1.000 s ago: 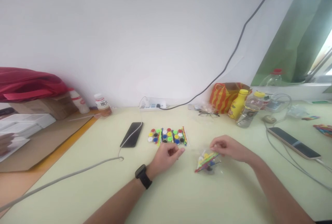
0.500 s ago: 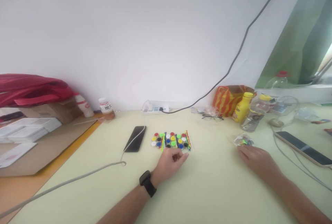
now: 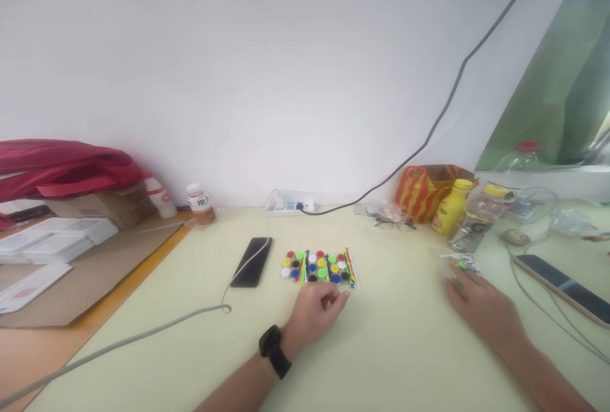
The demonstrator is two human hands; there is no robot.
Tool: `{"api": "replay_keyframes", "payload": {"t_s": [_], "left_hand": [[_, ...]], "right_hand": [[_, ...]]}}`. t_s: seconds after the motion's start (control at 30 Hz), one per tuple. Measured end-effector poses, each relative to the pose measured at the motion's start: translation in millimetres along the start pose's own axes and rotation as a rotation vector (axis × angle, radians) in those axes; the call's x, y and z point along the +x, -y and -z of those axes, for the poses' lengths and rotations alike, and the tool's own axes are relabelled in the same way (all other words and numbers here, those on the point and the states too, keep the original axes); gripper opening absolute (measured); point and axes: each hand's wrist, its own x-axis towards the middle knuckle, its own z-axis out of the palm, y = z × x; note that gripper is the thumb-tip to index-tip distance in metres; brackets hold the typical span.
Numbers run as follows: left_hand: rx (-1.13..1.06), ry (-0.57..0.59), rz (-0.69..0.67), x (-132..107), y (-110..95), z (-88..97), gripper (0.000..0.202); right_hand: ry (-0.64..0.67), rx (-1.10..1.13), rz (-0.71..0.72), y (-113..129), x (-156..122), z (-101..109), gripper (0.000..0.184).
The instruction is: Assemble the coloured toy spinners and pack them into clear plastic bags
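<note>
A block of small coloured caps and thin coloured sticks [image 3: 319, 266] lies on the pale yellow table [image 3: 391, 348]. My left hand [image 3: 317, 310], with a black watch [image 3: 275, 350] on the wrist, rests just in front of this block. Its fingers are curled in with thumb and forefinger together, and I cannot see what they pinch, if anything. My right hand [image 3: 481, 307] lies flat on the table to the right, fingers stretched out. Its fingertips are right by a small clear bag of coloured pieces [image 3: 461, 263].
A black phone [image 3: 252, 261] on a grey cable lies left of the caps, with a power strip [image 3: 290, 205] at the wall. Glasses [image 3: 394, 224], an orange striped bag [image 3: 424, 189], a yellow bottle [image 3: 450, 212] and another phone [image 3: 562, 285] are on the right. White trays [image 3: 61, 243] and a red bag [image 3: 61, 167] are on the left.
My right hand carried the clear bag from the table's middle to the right, set it down and now lies flat behind it. The left hand stayed curled by the caps.
</note>
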Motion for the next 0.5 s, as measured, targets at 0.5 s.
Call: {"api": "replay_keyframes", "payload": {"t_s": [0.5], "left_hand": [[0.538,-0.362,0.074,13.0,18.8,22.9,0.03]], "right_hand": [[0.212,0.626,0.194,115.3,20.2,23.1,0.039]]}}
